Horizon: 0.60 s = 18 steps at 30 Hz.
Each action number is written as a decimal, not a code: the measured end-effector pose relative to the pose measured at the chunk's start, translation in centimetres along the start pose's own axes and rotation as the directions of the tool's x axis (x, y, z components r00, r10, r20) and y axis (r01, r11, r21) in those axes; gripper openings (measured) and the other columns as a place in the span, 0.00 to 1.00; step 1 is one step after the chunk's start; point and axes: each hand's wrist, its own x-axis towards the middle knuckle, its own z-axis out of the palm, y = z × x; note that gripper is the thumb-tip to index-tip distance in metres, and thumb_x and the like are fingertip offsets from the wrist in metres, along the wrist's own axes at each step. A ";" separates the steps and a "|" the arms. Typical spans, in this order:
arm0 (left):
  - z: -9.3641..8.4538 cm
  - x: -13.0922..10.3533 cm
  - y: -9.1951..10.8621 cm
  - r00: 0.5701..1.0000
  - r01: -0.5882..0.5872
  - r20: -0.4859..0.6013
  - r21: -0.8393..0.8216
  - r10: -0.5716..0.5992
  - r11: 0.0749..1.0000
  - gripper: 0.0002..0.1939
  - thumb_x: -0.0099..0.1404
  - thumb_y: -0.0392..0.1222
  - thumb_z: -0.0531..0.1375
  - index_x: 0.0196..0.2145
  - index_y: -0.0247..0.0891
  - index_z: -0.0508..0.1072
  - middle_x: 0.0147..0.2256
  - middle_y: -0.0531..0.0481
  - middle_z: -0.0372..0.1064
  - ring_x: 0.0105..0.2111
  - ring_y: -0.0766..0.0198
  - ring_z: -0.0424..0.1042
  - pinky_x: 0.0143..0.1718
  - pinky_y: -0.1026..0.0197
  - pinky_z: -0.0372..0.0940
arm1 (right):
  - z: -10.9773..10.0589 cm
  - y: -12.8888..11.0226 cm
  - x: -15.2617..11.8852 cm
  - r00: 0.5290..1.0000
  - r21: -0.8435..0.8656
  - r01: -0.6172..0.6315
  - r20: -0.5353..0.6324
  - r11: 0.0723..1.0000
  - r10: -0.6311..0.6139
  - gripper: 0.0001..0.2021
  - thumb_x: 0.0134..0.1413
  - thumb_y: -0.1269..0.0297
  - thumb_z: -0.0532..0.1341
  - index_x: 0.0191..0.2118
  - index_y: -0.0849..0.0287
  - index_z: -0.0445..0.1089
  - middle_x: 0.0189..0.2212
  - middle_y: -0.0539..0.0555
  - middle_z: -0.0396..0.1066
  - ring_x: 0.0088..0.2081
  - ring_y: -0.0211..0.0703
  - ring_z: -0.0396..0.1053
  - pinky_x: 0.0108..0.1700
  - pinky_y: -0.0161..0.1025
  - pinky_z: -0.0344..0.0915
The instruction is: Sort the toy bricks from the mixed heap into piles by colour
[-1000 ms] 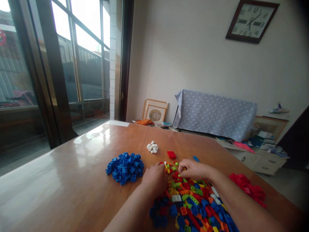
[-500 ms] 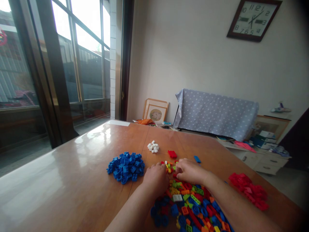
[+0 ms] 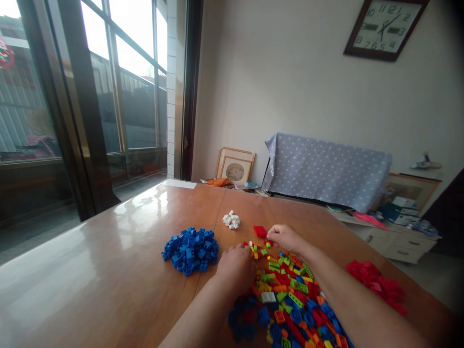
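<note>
the left hand (image 3: 236, 265) lies beside the mixed bricks (image 3: 268, 297) on the counter (image 3: 108, 275); the right hand (image 3: 286, 238) curls near the red bricks (image 3: 259, 230). whether either grips anything cannot be told. light fingertip contact best spares neighbouring pieces.

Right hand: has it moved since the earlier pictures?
Yes. The right hand has moved away from the person, toward the small red pile; its fingertips are now close beside that pile, which has stayed put.

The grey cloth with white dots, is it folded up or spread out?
Spread out: the grey cloth with white dots hangs in one broad sheet.
</note>
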 end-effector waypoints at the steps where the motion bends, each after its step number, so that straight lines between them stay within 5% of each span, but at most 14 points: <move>1: 0.0 0.0 0.0 1.000 0.001 0.007 0.001 -0.001 1.000 0.13 0.67 0.47 0.50 0.39 0.40 0.72 0.45 0.40 0.73 0.44 0.49 0.74 0.43 0.52 0.67 | -0.1 0.3 0.7 0.999 0.019 -0.044 -0.025 0.999 0.044 0.08 0.51 0.62 0.59 0.32 0.60 0.72 0.24 0.49 0.73 0.26 0.36 0.69 0.25 0.30 0.57; 8: -0.1 0.0 0.0 1.000 -0.006 0.013 -0.004 0.006 1.000 0.14 0.67 0.48 0.50 0.40 0.40 0.72 0.46 0.40 0.73 0.44 0.49 0.73 0.44 0.52 0.67 | 0.3 2.5 5.1 0.953 0.077 -0.285 -0.085 0.955 0.291 0.11 0.53 0.57 0.65 0.30 0.61 0.71 0.22 0.52 0.72 0.21 0.36 0.67 0.23 0.32 0.60; 14: -0.4 0.0 0.1 1.000 -0.004 0.022 -0.001 0.004 1.000 0.15 0.68 0.48 0.50 0.40 0.40 0.73 0.46 0.41 0.73 0.44 0.51 0.73 0.43 0.54 0.67 | 1.3 3.0 7.0 0.929 0.100 -0.369 0.007 0.924 0.370 0.14 0.66 0.58 0.60 0.52 0.61 0.70 0.48 0.56 0.72 0.43 0.43 0.73 0.45 0.45 0.73; 18: -0.6 -0.1 0.2 0.999 -0.001 0.037 0.004 0.001 1.000 0.13 0.66 0.46 0.52 0.41 0.40 0.73 0.46 0.41 0.73 0.44 0.51 0.73 0.43 0.55 0.67 | 1.3 2.8 7.3 0.925 0.140 -0.381 0.055 0.914 0.377 0.16 0.65 0.58 0.60 0.55 0.60 0.68 0.52 0.58 0.70 0.48 0.47 0.72 0.49 0.49 0.72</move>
